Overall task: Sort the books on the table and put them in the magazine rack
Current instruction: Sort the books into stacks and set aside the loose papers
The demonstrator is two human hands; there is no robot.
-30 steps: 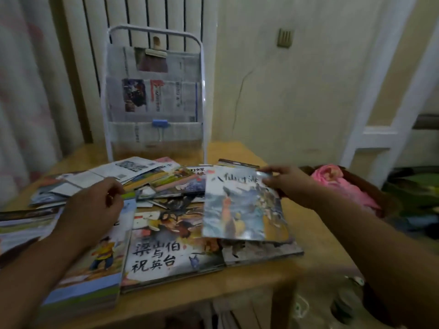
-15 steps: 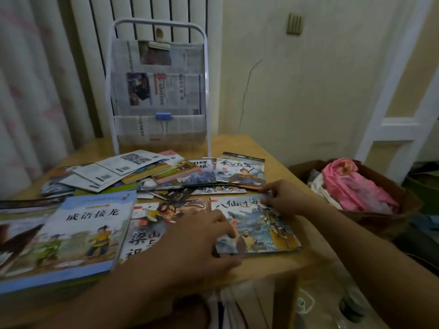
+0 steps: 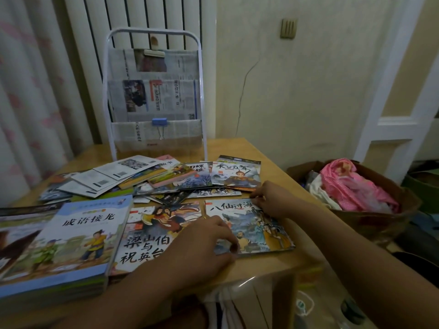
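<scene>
A thin picture book with a blue-grey painted cover (image 3: 261,231) lies flat at the front right of the wooden table (image 3: 275,169). My left hand (image 3: 206,243) has its fingers curled at the book's lower left edge. At the top right corner, my right hand (image 3: 268,198) pinches it. Left of it lie a red-and-white picture book (image 3: 147,236) and a thick stack topped by a light blue book (image 3: 78,233). Several more books (image 3: 166,179) are scattered behind. The white wire magazine rack (image 3: 201,91) stands at the table's back, lined with newspaper.
A brown cardboard box (image 3: 380,224) holding pink cloth (image 3: 351,186) stands right of the table. A curtain (image 3: 35,103) hangs at the left and a radiator (image 3: 142,15) is behind the rack. The wall and a white door frame (image 3: 392,103) close the right side.
My right hand has lowered the blue-grey book from the air flat onto the table. My left hand has left the light blue book and come across to this book's lower left edge.
</scene>
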